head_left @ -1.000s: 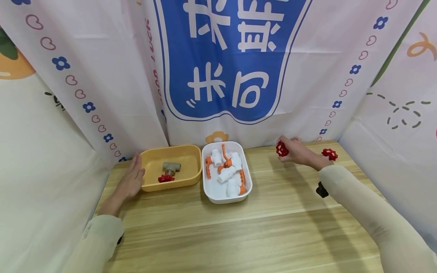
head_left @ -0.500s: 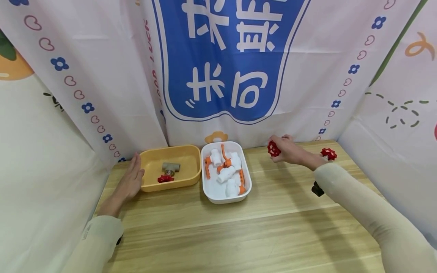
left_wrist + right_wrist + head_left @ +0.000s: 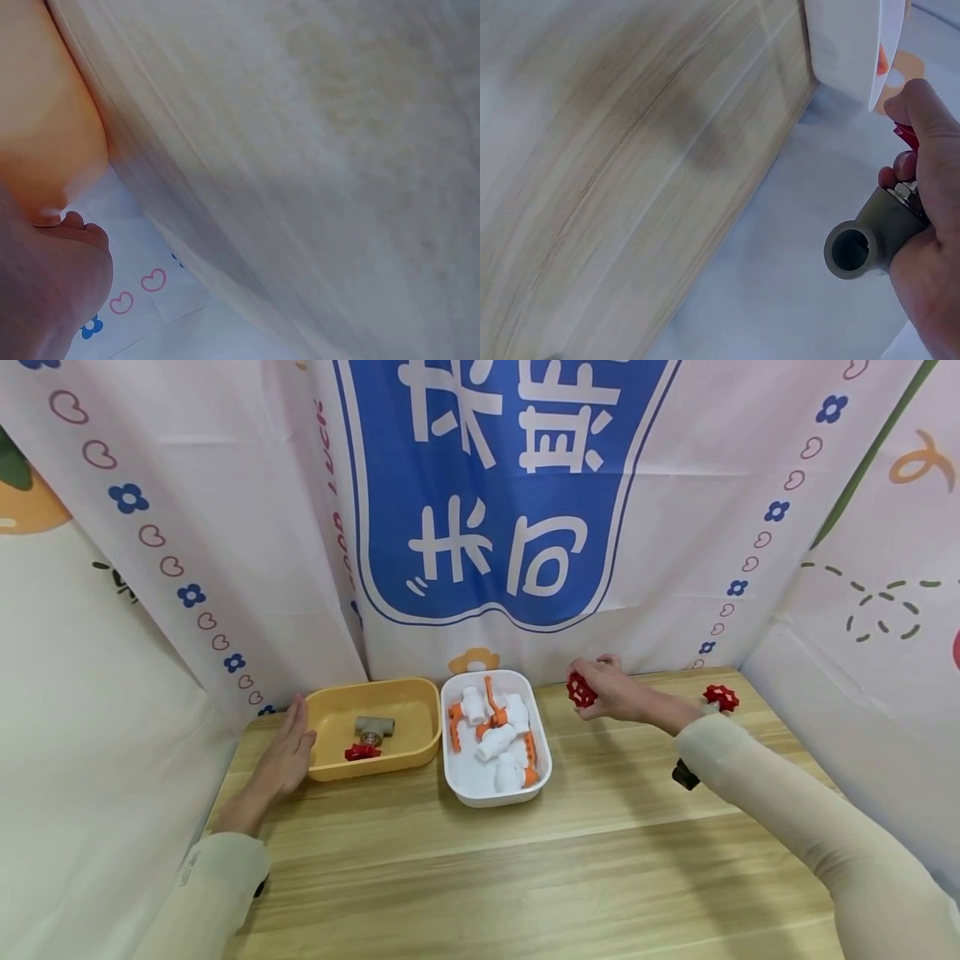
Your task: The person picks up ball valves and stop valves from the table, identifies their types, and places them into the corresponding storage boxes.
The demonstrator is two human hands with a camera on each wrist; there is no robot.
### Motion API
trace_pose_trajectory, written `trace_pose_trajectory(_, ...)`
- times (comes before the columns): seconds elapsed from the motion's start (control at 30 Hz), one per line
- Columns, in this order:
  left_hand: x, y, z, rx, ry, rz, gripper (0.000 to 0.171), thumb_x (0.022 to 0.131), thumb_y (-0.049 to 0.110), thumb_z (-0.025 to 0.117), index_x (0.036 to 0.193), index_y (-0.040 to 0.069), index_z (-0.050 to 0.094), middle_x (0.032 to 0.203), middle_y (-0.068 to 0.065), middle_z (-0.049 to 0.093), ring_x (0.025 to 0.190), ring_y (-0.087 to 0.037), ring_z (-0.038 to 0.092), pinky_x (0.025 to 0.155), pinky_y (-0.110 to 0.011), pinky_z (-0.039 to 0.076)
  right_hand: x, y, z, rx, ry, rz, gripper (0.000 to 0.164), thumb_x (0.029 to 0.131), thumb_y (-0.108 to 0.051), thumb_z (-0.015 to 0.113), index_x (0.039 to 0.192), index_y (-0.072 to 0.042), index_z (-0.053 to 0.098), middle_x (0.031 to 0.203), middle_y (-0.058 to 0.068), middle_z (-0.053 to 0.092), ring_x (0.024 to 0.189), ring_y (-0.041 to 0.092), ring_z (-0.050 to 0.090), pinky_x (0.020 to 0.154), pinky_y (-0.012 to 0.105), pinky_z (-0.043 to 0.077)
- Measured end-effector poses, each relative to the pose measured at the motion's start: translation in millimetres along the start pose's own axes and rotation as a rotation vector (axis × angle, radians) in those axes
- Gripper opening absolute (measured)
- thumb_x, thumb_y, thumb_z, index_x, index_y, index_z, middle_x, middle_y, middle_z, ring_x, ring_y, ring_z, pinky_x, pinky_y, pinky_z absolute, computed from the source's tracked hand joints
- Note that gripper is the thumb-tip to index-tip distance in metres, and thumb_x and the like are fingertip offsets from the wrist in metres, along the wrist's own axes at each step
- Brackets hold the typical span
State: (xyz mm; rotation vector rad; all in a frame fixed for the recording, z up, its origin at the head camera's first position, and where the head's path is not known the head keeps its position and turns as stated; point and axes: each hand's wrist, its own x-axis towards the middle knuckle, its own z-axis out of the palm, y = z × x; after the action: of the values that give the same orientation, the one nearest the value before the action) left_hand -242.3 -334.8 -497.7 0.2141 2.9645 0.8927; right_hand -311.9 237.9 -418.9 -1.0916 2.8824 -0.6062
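Observation:
My right hand (image 3: 611, 690) grips a stop valve (image 3: 581, 690) with a red handwheel, to the right of the white tub. In the right wrist view the valve's grey-green pipe body (image 3: 889, 229) and its open round end show beside the palm. My left hand (image 3: 283, 756), fingers straight, rests along the left side of the yellow tub (image 3: 408, 762). Inside that tub lies another grey valve (image 3: 373, 727) with a red handwheel. Beside it, the white tub (image 3: 463, 781) holds several white ball valves (image 3: 497, 742) with orange lever handles.
Another valve with a red handwheel (image 3: 721, 697) stands near the right rear of the wooden table (image 3: 480, 877), partly behind my right sleeve. A printed cloth (image 3: 420, 647) hangs right behind the tubs, and pale cloth walls close off both sides.
My right hand has moved left with the valve, from near the right side towards the white tub. The left hand and both tubs have stayed put.

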Motion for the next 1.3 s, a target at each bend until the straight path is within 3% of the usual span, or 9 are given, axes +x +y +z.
trace_pose_trajectory(0.7, -1.2, 2.3, -1.0, 0.017, 0.002, 0.000, 0.064, 0.117, 0.028, 0.019, 0.165, 0.002, -0.015, 0.174, -0.017, -0.021, 0.161, -0.040, -0.014, 0.128, -0.064, 0.001, 22, -30, 4, -0.031, -0.040, -0.119, 0.059, 0.081, -0.011, 0.090, 0.127, -0.006, 0.054, 0.114, 0.008, 0.070, 0.108, 0.027, 0.065, 0.115, 0.061, 0.025)
trace_pose_trajectory(1.3, -0.9, 1.0, -0.4, 0.027, 0.004, -0.008, 0.065, 0.116, 0.027, 0.020, 0.165, 0.001, -0.013, 0.174, -0.018, -0.020, 0.161, -0.043, -0.010, 0.127, -0.066, 0.003, 45, -62, 7, -0.074, -0.083, -0.147, 0.058, 0.084, -0.013, 0.088, 0.130, -0.004, 0.054, 0.125, 0.015, 0.069, 0.121, 0.032, 0.062, 0.117, 0.060, 0.025)
